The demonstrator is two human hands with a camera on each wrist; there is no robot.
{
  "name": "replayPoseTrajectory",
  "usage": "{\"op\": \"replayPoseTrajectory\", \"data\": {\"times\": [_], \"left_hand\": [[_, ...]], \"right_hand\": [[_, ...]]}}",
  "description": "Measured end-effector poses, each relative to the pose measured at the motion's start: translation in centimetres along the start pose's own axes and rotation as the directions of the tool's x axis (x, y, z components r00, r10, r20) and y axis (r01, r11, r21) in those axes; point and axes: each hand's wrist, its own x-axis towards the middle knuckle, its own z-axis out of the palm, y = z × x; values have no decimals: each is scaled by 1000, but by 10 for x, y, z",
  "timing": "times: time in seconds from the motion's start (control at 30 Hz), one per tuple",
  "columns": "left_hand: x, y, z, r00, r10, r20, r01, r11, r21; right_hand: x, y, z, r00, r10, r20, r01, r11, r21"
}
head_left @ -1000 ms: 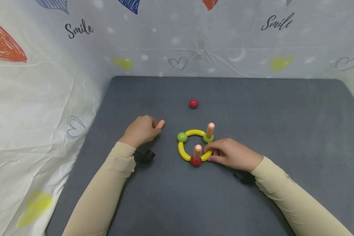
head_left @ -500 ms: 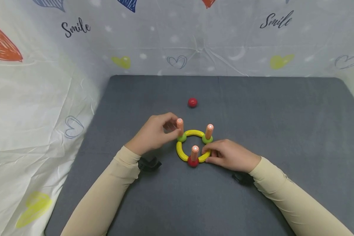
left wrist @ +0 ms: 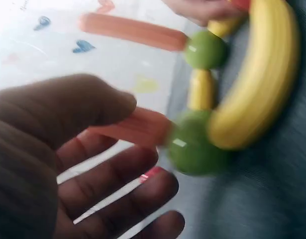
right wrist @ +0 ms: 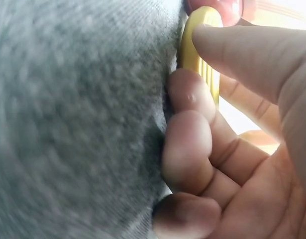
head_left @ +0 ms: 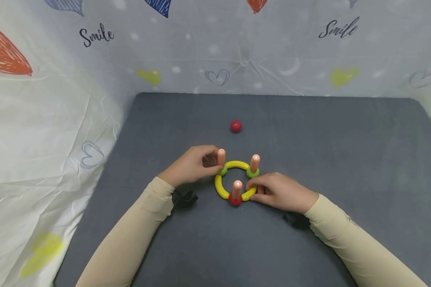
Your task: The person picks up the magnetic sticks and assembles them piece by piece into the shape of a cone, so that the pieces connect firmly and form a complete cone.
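Observation:
My left hand (head_left: 195, 164) pinches an orange stick (left wrist: 143, 127) between thumb and fingers. The stick stands upright on a green ball (left wrist: 195, 147) at the left of a ring made of yellow curved pieces (head_left: 220, 186) and balls. Two more orange sticks rise from the ring: one (head_left: 255, 162) on the far right green ball (head_left: 253, 173), one (head_left: 237, 189) on the red ball (head_left: 235, 200) at the front. At the ring's right side my right hand (head_left: 281, 192) grips a yellow curved piece (right wrist: 192, 47), its thumb on one face and fingers on the other.
A loose red ball (head_left: 236, 126) lies on the grey table (head_left: 327, 159) beyond the ring. Behind the table's far edge hangs a white printed cloth (head_left: 186, 48), which also covers the left side.
My left hand has moved right with the orange stick, turned it upright and brought it onto the left green ball. The right hand keeps its grip on the ring.

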Motion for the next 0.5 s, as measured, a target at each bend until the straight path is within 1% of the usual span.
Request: {"op": "replayPoseTrajectory", "data": {"times": [0.1, 0.2, 0.3, 0.4, 0.47, 0.5], "left_hand": [[3, -14, 6, 999, 17, 36, -16, 1000, -22], [6, -24, 11, 999, 43, 25, -41, 998, -53], [9, -30, 16, 998, 63, 9, -62, 994, -84], [9, -34, 17, 998, 68, 4, -67, 993, -98], [9, -36, 18, 998, 66, 1, -65, 992, -108], [9, -36, 18, 998, 64, -2, -64, 991, -114]], "right_hand": [[-1, 1, -4, 1000, 3, 26, -4, 999, 38], [-3, 2, -13, 999, 5, 53, -9, 998, 69], [-7, 6, -29, 994, 26, 103, -37, 994, 106], [-6, 12, -48, 984, 77, 162, -99, 986, 135], [-3, 19, -61, 979, 129, 160, -150, 980, 127], [0, 24, -66, 978, 156, 140, -173, 978, 114]]}}
